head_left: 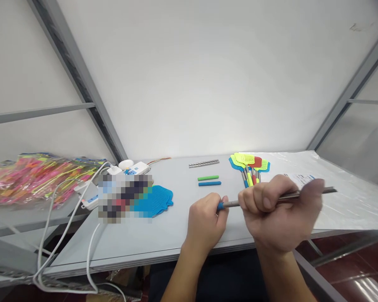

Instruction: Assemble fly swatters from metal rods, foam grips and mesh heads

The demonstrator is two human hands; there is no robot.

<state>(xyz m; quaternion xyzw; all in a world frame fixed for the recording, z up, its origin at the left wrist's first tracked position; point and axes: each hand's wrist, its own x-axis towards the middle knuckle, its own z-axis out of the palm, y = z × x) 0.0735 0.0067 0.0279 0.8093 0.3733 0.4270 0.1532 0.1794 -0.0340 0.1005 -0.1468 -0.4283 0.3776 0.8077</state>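
The left hand (206, 220) is closed around a short blue tube-like piece (220, 206), with only its end showing past the thumb. The right hand (280, 209) grips a slim, silver metal rod (232, 204), fingers wrapped over it and its far end jutting out beyond the thumb. Both pieces are up above the front of the pale grey desk (145, 239), and the rod meets the blue end between the two fists. How deep it sits inside is hard to tell, since the left fingers cover most of the joint.

Working this joint well calls for keeping rod and blue piece in one straight line, the left hand firm and the right hand's force running along the rod; pressure from the side could bend it. A grip close to the joint should steady it, and a slight twist may ease tight friction.
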